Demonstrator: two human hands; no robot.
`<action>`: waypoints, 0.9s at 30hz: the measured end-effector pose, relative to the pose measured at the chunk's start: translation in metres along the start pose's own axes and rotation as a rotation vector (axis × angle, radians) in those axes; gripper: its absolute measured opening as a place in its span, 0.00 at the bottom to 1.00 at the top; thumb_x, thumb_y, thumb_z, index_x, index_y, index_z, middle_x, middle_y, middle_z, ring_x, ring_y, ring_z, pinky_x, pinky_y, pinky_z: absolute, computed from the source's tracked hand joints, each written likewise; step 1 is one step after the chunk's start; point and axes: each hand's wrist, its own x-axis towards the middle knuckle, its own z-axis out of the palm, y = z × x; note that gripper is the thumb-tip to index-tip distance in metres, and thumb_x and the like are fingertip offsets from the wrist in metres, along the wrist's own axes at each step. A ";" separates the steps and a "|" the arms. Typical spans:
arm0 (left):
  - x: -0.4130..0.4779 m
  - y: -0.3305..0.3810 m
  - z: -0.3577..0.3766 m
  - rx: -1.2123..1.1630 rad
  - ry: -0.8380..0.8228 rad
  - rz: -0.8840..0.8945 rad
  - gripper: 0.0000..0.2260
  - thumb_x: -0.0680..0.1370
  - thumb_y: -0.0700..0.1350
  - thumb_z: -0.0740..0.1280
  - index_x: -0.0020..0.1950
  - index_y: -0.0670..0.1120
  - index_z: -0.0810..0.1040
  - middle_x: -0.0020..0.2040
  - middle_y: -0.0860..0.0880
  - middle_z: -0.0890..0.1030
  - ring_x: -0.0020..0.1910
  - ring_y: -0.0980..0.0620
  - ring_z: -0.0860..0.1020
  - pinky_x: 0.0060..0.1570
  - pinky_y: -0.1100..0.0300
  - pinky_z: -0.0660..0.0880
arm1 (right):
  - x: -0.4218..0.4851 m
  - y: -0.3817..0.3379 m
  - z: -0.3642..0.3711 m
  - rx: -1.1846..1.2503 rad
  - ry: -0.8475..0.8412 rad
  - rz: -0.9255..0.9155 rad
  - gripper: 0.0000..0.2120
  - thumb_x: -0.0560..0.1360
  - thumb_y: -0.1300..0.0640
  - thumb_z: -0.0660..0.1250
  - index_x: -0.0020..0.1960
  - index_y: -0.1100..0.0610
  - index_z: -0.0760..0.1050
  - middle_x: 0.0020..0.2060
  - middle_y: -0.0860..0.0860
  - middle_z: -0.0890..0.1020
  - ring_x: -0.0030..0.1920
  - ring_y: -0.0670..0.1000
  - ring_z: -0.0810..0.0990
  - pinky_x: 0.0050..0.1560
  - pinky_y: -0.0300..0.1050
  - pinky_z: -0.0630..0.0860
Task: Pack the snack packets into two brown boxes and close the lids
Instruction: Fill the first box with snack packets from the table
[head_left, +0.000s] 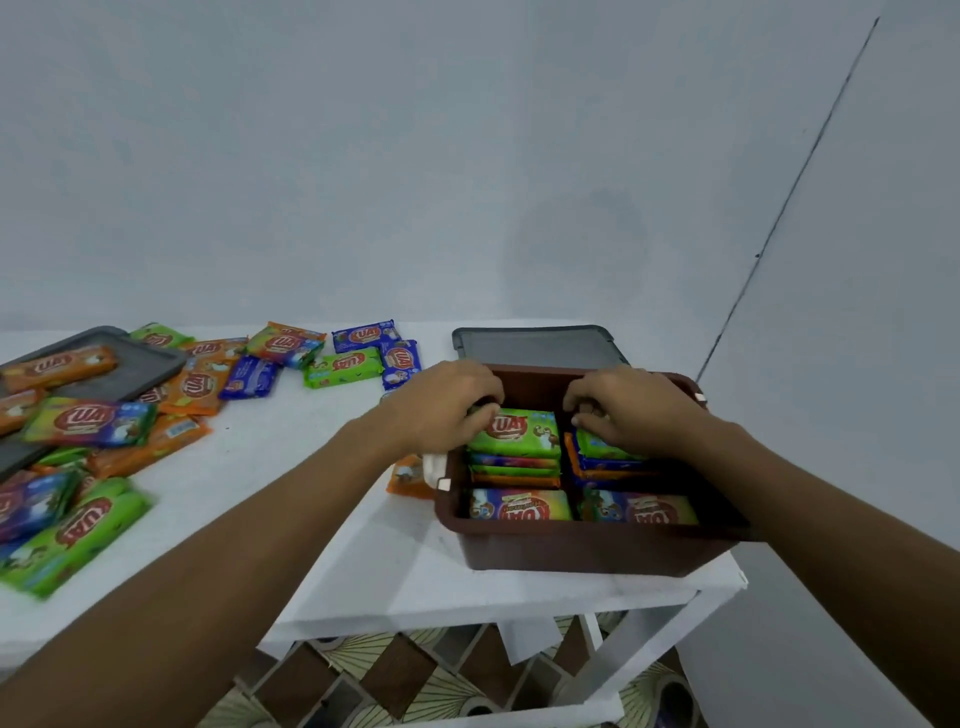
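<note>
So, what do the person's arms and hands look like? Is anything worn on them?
The left hand and right hand are bare: no gloves, no visible rings or watch. The left forearm and right forearm are bare too; no sleeve in view.

Your box (582, 545) sits at the lower right of the frame, on the table's (291, 405) right end, with stacked packets (517, 434) inside it. A lid (540, 345) lies flat just behind it. Loose packets (197, 384) spread across the left, some lying on a second lid (150, 358) at the left edge.
</note>
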 end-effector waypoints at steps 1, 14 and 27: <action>-0.010 -0.008 -0.001 0.012 0.068 0.012 0.12 0.80 0.48 0.59 0.56 0.45 0.78 0.53 0.48 0.79 0.54 0.49 0.75 0.52 0.50 0.74 | 0.007 -0.010 -0.001 0.017 0.035 -0.002 0.08 0.78 0.50 0.63 0.56 0.46 0.76 0.45 0.42 0.80 0.45 0.46 0.77 0.44 0.49 0.77; -0.186 -0.161 -0.025 0.209 -0.212 -0.468 0.21 0.79 0.56 0.63 0.70 0.52 0.70 0.71 0.50 0.69 0.68 0.50 0.67 0.64 0.53 0.69 | 0.120 -0.171 -0.003 0.031 -0.157 -0.110 0.12 0.78 0.47 0.61 0.60 0.45 0.74 0.49 0.46 0.79 0.47 0.46 0.74 0.45 0.44 0.73; -0.249 -0.230 0.006 0.246 -0.179 -0.835 0.34 0.78 0.66 0.54 0.79 0.51 0.50 0.80 0.40 0.47 0.76 0.31 0.43 0.72 0.33 0.45 | 0.119 -0.272 0.117 0.099 -0.238 0.475 0.31 0.79 0.36 0.49 0.78 0.45 0.49 0.79 0.52 0.45 0.77 0.63 0.40 0.68 0.76 0.47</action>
